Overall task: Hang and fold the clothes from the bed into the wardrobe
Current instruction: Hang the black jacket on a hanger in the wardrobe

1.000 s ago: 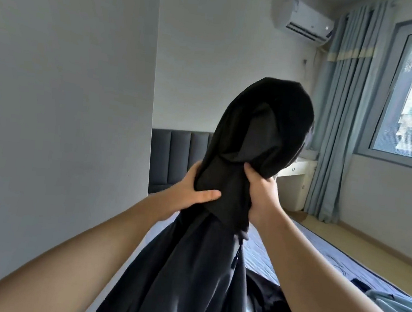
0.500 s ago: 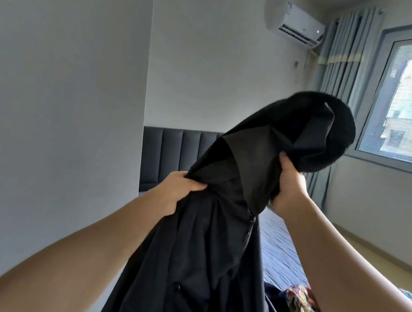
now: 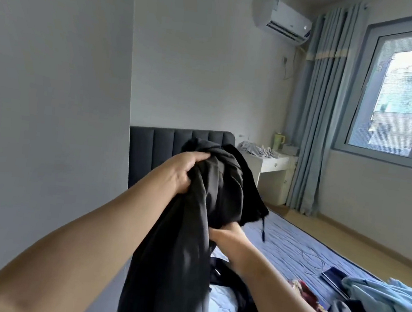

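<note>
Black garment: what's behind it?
Behind the black garment, the headboard shows to its left, the desk to its right and the bed below. It covers the headboard's lower right and most fingers of the right hand. The left hand grips its top.

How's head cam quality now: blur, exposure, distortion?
Head view: window overexposed, daylight coming from the right; black garment motion-smeared low down, its folds lost in shadow; wide-angle lens tilts the curtain; left hand fairly sharp.
</note>
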Tool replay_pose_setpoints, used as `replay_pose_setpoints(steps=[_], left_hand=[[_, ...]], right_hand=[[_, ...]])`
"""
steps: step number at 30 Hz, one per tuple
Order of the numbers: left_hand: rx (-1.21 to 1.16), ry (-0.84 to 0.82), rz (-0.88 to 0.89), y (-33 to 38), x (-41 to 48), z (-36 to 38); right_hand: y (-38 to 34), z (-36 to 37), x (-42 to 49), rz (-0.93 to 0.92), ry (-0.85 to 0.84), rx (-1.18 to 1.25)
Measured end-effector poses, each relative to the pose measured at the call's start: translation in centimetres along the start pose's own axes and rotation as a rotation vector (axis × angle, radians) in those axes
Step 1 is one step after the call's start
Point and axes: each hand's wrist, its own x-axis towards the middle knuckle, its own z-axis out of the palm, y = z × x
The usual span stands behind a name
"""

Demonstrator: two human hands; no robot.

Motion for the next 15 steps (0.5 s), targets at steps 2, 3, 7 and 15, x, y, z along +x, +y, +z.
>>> replay_pose_setpoints(steps=[2,3,7,15], left_hand=[[0.124,-0.123,0.009,-0.3,-0.2,-1.2],[0.176,-0.153,0.044,-0.3,-0.1,-2.1],[0.335,-0.056,0.165,0.2,0.2,-5.9],[1.124,0.454,0.473,-1.3,0.8,-9.9]], right_hand=[[-0.1,-0.1,0.6,0.054,0.102,0.044],[-0.1,-0.3,0.7,0.077,0.120,0.075],[-0.6,-1.4,1.5,0.125,0.164,0.282],[-2.8,-2.7,5.6,0.144,0.342,0.569]])
